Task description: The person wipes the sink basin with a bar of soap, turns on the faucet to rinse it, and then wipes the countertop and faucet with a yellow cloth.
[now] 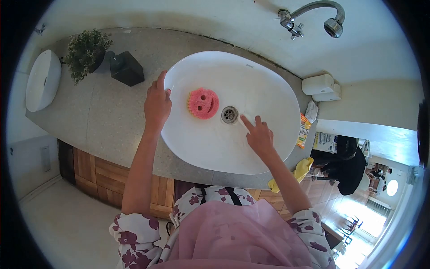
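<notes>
A white oval washbasin (268,101) sits on the grey countertop in front of me. My left hand (157,106) grips its left rim, the thumb on the inner side and the fingers along the outside. Inside the bowl, my right hand (261,138) holds nothing; its index and middle fingers are stretched out and apart. The index fingertip is just right of the metal drain (230,115), close to or touching the bowl surface. Left of the drain lies a pink round sponge (203,103) with a smiley face cut into it, apart from both hands.
On the left of the countertop (103,121) stand a dark soap dispenser (126,68), a potted plant (87,53) and another white basin (44,80). A faucet (313,20) juts from the wall. Paper rolls (320,86), an orange packet (303,131) and yellow gloves (302,169) lie right.
</notes>
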The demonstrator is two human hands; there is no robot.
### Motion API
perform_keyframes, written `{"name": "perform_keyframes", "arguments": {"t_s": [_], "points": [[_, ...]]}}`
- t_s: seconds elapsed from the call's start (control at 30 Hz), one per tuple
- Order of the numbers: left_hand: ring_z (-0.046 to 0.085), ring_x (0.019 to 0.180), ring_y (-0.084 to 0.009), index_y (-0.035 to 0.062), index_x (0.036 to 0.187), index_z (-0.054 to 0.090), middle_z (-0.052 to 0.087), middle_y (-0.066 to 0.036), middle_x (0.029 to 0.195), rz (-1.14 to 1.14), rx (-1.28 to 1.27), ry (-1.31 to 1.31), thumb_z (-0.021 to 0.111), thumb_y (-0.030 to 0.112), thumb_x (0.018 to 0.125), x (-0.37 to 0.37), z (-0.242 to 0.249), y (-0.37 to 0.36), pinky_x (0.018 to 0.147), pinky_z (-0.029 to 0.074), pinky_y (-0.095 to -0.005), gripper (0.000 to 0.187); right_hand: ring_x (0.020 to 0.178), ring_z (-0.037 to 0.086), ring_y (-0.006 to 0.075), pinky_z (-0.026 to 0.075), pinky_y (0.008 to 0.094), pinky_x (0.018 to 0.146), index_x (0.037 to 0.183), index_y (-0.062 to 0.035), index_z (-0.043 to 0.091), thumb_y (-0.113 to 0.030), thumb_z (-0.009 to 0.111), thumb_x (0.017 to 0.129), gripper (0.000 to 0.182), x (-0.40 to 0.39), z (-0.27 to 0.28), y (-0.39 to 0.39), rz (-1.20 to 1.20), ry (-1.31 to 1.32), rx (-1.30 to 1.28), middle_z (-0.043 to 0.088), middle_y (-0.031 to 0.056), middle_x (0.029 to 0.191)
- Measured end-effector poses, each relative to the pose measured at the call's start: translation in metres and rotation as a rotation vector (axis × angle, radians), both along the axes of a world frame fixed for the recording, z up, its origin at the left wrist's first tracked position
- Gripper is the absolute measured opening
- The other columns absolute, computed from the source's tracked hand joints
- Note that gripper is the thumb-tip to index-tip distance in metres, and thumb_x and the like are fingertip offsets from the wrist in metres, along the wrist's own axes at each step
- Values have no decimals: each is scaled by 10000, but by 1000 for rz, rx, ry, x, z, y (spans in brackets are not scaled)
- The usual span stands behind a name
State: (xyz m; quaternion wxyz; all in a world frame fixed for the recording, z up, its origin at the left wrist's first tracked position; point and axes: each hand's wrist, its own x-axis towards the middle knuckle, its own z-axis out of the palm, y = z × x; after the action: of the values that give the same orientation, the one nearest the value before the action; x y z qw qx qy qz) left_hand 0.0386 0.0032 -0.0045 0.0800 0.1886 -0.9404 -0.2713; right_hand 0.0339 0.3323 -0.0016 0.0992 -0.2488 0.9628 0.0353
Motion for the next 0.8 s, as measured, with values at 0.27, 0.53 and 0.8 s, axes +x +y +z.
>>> {"name": "perform_keyframes", "arguments": {"t_s": [0.27,0.53,0.8], "points": [[539,1131,-338,165,1416,363,560,-148,1215,-24,-14,51,561,64,902,2,-3,-1,901,482,-448,559,861,613,302,557,447,656,1395,-306,460,-135,636,781,661,-8,2,7,-140,-121,-55,500,141,1102],[535,1130,-363,168,1420,357,558,-157,1228,-38,35,43,591,46,874,1,-5,-2,896,466,-471,606,894,624,351,536,502,788,1455,-293,362,-173,603,829,681,37,0,3,-366,-242,-92,463,196,1254],[523,1145,-377,141,1431,344,532,-180,1269,-64,-21,74,605,53,867,2,-12,-5,928,450,-469,628,883,632,352,555,475,734,1430,-300,397,-199,621,817,661,-31,-38,4,-468,175,-273,481,197,1229]]}}
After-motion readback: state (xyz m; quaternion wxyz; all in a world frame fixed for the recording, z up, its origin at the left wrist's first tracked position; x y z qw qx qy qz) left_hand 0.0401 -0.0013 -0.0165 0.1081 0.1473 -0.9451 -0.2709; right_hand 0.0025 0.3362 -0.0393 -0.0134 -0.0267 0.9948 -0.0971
